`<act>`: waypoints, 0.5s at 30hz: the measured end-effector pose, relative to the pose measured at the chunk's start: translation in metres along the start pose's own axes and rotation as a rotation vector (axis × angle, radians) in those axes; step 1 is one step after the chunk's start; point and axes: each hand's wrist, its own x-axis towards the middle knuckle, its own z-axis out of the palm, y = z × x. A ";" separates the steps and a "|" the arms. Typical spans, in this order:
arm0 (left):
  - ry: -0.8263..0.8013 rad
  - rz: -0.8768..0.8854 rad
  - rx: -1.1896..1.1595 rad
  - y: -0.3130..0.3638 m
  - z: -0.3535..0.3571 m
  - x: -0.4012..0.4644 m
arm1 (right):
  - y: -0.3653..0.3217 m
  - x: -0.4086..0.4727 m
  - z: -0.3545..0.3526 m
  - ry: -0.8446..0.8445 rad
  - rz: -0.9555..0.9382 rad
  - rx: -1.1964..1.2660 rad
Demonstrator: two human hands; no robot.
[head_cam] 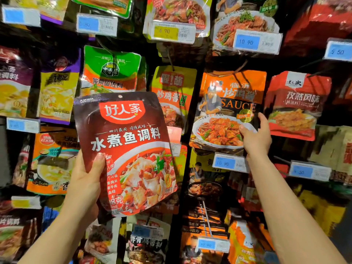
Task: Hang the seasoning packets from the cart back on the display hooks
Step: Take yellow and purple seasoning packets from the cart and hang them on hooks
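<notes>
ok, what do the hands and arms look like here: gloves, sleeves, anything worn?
Both hands are bare: the left hand and right hand show no gloves or visible rings. Both forearms are uncovered to the frame edge: no sleeves, watches or bands in view.

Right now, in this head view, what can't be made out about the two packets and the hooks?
- Red packet, in the left hand: its hang hole shows, but the packet covers whatever hook lies behind it.
- Orange packet, gripped by the right hand: whether its top is on a hook is lost in dark shadow.
- Cart: out of frame.
- Left price tags: too blurred to read.
</notes>
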 end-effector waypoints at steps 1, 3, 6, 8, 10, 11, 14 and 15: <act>0.005 -0.007 0.001 0.000 -0.003 0.001 | 0.002 -0.002 -0.001 0.024 -0.013 -0.058; 0.019 -0.033 -0.008 -0.001 -0.008 0.004 | 0.003 -0.011 -0.005 0.085 -0.068 -0.212; 0.012 -0.074 -0.037 -0.003 -0.019 0.007 | -0.005 -0.046 -0.004 0.129 -0.242 -0.242; -0.018 -0.114 -0.070 0.000 -0.028 0.008 | -0.022 -0.081 0.011 0.010 -0.395 -0.250; -0.042 -0.161 -0.101 0.005 -0.046 0.012 | -0.041 -0.125 0.036 -0.258 -0.450 -0.241; -0.042 -0.181 -0.108 0.009 -0.059 0.014 | -0.049 -0.151 0.051 -0.412 -0.405 -0.208; -0.058 -0.210 -0.127 0.024 -0.120 0.027 | -0.070 -0.238 0.103 -0.782 -0.124 0.013; -0.078 -0.218 -0.127 0.030 -0.146 0.033 | -0.074 -0.268 0.122 -0.856 -0.058 0.087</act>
